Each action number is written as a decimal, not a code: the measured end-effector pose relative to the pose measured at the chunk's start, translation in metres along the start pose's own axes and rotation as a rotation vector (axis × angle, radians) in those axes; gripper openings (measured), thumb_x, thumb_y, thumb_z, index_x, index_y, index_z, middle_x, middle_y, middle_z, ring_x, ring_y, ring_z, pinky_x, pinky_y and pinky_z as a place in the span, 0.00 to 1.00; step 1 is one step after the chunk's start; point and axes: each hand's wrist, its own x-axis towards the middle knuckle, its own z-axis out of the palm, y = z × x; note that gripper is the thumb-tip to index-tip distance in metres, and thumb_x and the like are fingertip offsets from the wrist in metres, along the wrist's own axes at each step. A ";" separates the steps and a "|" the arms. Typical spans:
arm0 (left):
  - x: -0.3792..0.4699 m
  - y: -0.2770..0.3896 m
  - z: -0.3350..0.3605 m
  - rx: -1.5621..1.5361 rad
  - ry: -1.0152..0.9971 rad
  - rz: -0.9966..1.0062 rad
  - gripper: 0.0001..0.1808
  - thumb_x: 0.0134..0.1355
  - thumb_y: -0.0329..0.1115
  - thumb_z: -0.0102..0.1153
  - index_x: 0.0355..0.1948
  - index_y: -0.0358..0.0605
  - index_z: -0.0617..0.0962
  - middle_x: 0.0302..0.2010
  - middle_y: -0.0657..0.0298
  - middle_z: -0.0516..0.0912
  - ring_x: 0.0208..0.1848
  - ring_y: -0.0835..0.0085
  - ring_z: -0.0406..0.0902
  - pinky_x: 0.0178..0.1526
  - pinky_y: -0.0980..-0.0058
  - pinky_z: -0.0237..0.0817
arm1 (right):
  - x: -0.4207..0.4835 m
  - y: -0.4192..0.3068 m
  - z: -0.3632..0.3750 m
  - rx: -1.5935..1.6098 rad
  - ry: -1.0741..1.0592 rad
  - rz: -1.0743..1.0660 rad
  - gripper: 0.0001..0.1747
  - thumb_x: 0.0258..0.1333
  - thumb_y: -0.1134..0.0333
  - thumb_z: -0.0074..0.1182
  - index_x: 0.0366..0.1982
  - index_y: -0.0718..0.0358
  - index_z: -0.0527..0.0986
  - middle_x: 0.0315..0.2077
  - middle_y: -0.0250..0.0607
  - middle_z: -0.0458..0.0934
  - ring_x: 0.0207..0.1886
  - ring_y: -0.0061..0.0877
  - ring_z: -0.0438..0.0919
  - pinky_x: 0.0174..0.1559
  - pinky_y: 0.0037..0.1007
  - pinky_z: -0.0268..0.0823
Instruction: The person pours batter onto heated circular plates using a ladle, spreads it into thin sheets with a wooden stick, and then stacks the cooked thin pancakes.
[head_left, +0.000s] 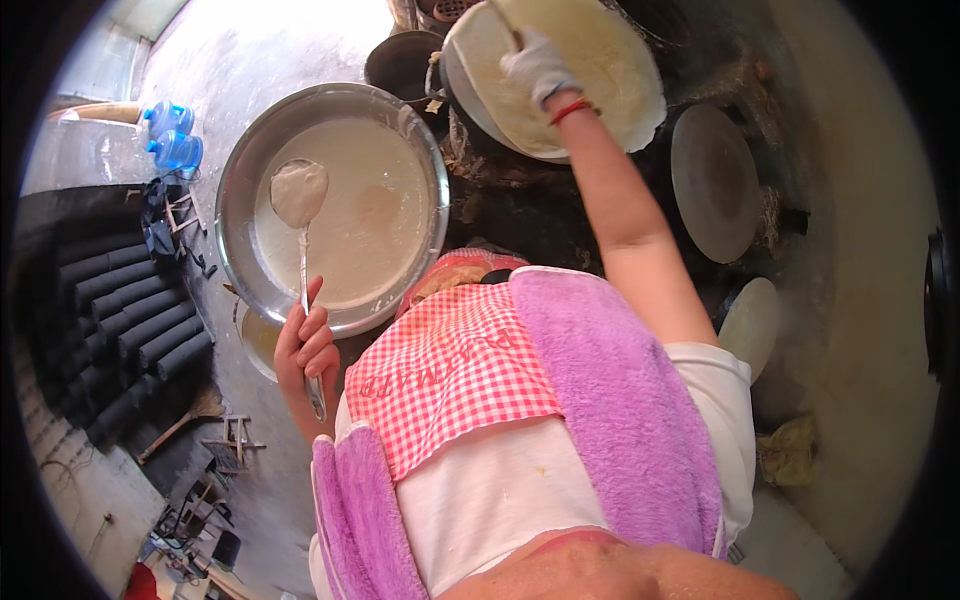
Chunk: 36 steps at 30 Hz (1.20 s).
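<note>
My left hand (307, 345) is closed round the metal handle of a ladle (300, 193). Thick, pale batter fills the ladle's bowl, which is over a wide metal basin (240, 247) of similar batter (360, 255). At the top, my right hand (536, 64), in a white glove, grips a thin tool (507, 21) with a wooden-looking handle; its far end is out of frame. Beneath that hand, a large, thin, yellowish flatbread (607, 82) hangs partly past the rim of a round griddle (472, 105). Whether the tool touches the bread is unclear.
Two more round plates or griddles, one grey (716, 184) and one paler (750, 326), stand at the right. A dark pot (405, 66) sits between basin and griddle. Coal briquette stacks (142, 322), blue water bottles (176, 150) and a broom (176, 427) lie left.
</note>
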 end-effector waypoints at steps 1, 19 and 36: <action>-0.001 0.006 -0.002 0.026 0.035 0.011 0.25 0.77 0.35 0.31 0.70 0.34 0.56 0.26 0.70 0.60 0.16 0.86 0.54 0.14 0.85 0.53 | -0.003 0.011 0.030 -0.026 -0.001 0.032 0.22 0.51 0.63 0.53 0.49 0.60 0.76 0.43 0.59 0.79 0.46 0.50 0.78 0.50 0.39 0.70; 0.007 -0.032 0.021 0.197 0.122 0.176 0.24 0.75 0.32 0.34 0.69 0.35 0.58 0.26 0.71 0.60 0.15 0.89 0.53 0.11 0.88 0.52 | -0.004 0.002 0.023 0.054 -0.180 -0.159 0.30 0.48 0.59 0.61 0.53 0.68 0.73 0.43 0.56 0.81 0.47 0.41 0.80 0.51 0.37 0.71; 0.026 -0.105 0.013 0.682 -0.061 -0.314 0.24 0.73 0.29 0.40 0.68 0.38 0.61 0.26 0.70 0.60 0.16 0.88 0.53 0.13 0.88 0.46 | -0.393 0.164 -0.249 1.183 1.020 0.016 0.23 0.61 0.59 0.48 0.49 0.71 0.75 0.50 0.48 0.78 0.52 0.35 0.77 0.58 0.38 0.67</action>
